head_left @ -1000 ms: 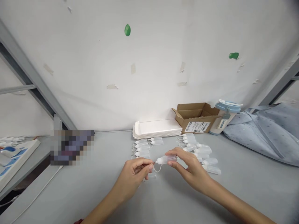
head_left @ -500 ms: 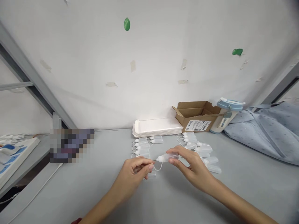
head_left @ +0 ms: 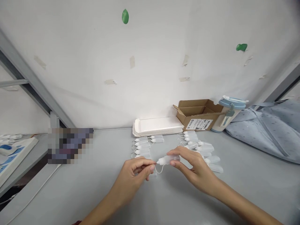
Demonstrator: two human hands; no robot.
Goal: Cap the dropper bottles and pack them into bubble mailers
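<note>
Little has moved since the earlier frame: wall marks such as the green stickers [head_left: 125, 16] now sit higher in view, while both hands keep nearly the same pose around one small translucent bottle [head_left: 168, 160]. That bottle is held above the grey surface [head_left: 70, 190], lying roughly level, its white nozzle toward the left hand [head_left: 134, 175] and its body toward the right. The right hand [head_left: 195, 168] grips the body between thumb and fingers. The left hand has its thumb and fingertips pinched on the end of a thin white strap [head_left: 159, 172], which loops down from the bottle's neck; the fingers hide what is on that end, and whether they touch the nozzle tip I cannot tell. Behind the left hand lies a column of similar bottles [head_left: 142, 146], the lower ones partly covered by the hand, with two more [head_left: 157, 140] just beside its top. Another cluster of bottles [head_left: 206, 147] lies beyond the right hand, partly hidden by it. Along the back, a stack of white packets [head_left: 159, 125] rests beside an open cardboard box [head_left: 198, 117], then a blue-lidded tumbler [head_left: 227, 120] and a pale blue spotted cloth [head_left: 269, 131]. Farther left is a pixelated object [head_left: 72, 145].
</note>
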